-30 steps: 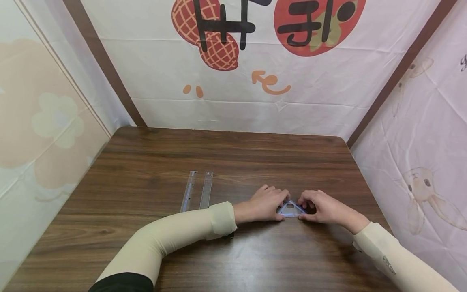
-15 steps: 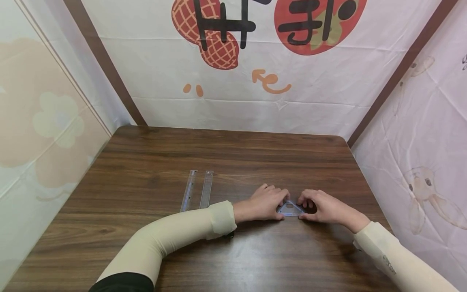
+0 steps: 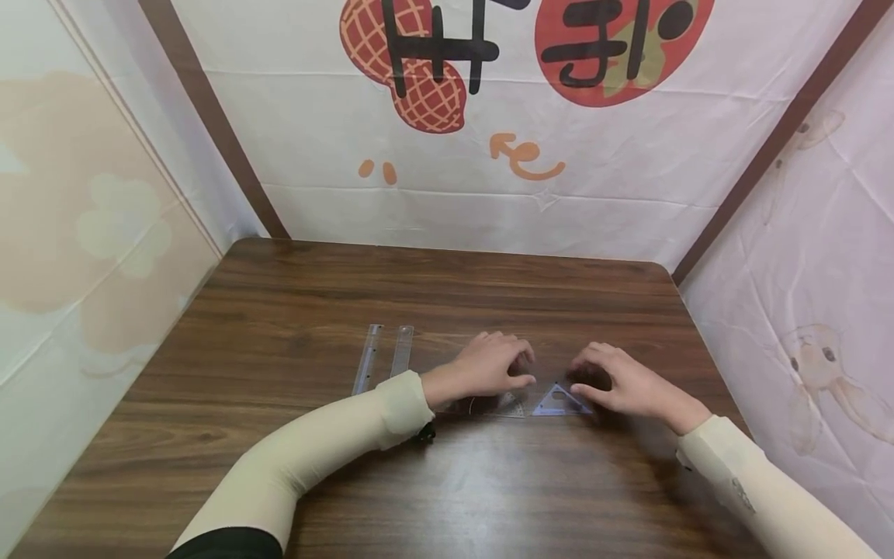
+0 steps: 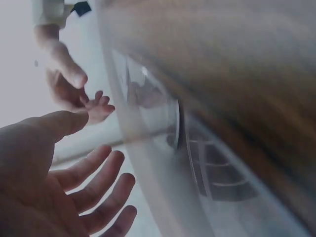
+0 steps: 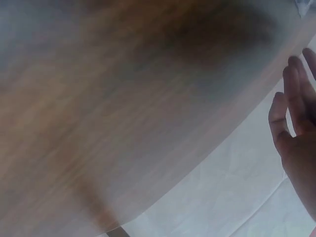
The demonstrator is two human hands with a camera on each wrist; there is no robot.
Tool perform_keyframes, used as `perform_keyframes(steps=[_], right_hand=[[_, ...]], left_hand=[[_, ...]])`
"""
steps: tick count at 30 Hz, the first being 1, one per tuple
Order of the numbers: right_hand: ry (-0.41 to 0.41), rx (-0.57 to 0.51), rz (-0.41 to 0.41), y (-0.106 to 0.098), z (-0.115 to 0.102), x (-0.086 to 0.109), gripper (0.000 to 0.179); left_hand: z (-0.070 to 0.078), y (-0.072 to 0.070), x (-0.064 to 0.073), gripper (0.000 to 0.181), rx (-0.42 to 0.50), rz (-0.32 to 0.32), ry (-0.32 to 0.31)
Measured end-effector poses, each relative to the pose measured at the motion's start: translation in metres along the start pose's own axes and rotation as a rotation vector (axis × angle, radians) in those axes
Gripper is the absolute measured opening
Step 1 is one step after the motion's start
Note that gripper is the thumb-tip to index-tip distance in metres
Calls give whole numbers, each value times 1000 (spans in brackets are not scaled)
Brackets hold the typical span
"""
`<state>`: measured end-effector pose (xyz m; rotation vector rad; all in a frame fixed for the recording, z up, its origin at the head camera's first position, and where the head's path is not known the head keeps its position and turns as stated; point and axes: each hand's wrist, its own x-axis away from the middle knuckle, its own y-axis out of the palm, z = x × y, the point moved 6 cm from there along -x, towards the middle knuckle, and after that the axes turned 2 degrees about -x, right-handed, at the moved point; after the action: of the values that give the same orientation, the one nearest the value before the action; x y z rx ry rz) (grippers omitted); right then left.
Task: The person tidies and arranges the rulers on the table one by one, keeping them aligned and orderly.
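A clear set square (image 3: 560,401) with blue edges lies flat on the table between the hands. My right hand (image 3: 625,382) is just right of it, fingers loosely bent and holding nothing; whether its thumb touches the set square cannot be told. My left hand (image 3: 485,365) is raised above a second clear piece (image 3: 513,405) with a curved line and scale marks, partly hidden below the hand. In the left wrist view, the left fingers (image 4: 101,190) are spread, with nothing gripped. The right wrist view shows the right hand (image 5: 298,113) at its edge.
Two clear straight rulers, the left ruler (image 3: 367,361) and the right ruler (image 3: 402,349), lie side by side left of the left hand. The left forearm covers their near ends. A printed cloth wall (image 3: 447,210) stands behind the brown wooden table (image 3: 447,287).
Both hands have let go of the set square, which stays on the table. The left hand has lifted and moved left; the right hand has risen slightly. The second clear piece now shows.
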<state>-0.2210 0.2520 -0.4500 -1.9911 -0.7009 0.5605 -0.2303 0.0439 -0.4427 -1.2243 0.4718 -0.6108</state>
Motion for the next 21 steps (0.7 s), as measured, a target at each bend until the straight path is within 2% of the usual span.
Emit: perform_keyframes(steps=[3, 10, 16, 21], right_hand=[[-13, 30, 24, -4, 1, -5, 37], [17, 53, 43, -12, 7, -17, 44], [46, 90, 109, -18, 14, -23, 54], [91, 121, 153, -23, 22, -27, 62]], left_hand=[[-13, -8, 2, 39, -1, 26, -29], [-44, -22, 7, 43, -5, 96, -106], [-73, -33, 15, 48, -8, 143, -172], [-102, -44, 24, 56, -71, 178, -231]])
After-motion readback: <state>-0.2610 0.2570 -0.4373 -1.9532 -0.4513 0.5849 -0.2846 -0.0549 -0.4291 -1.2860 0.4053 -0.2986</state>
